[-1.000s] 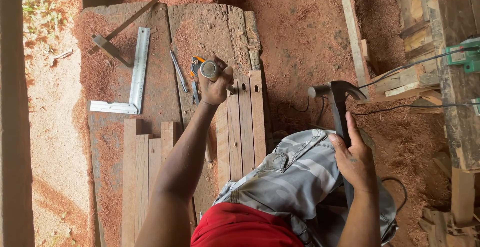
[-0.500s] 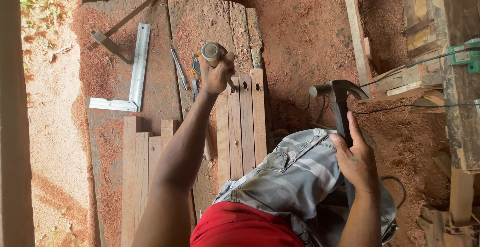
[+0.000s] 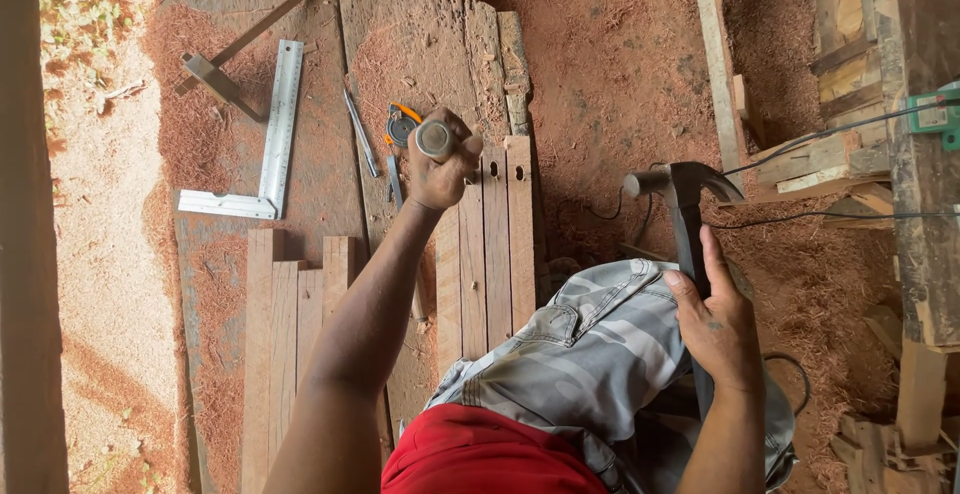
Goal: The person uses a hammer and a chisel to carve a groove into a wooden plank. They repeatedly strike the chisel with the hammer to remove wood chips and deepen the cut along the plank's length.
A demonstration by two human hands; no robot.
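- Right hand [image 3: 722,326], nearest: fingers wrapped round handle of dark steel claw hammer [image 3: 688,216], head raised over sawdust floor.
- Left hand [image 3: 440,166], farther: fist closed on round-topped wooden-handled chisel [image 3: 435,140], upright above mortised reddish slats [image 3: 495,244].
- Step judged: seating chisel before striking; next calls for steady tip, square blow.
- Farthest: steel try square [image 3: 268,149] on worn board.

At the upper left of the frame the square [image 3: 272,144] is bright, smooth metal, lying on rough, weathered boards [image 3: 420,44] dusted with red sawdust. The slats [image 3: 495,244] at centre are bare matt wood. At right, the hammer [image 3: 685,224] looks like dark matt metal, perhaps rubber-gripped.
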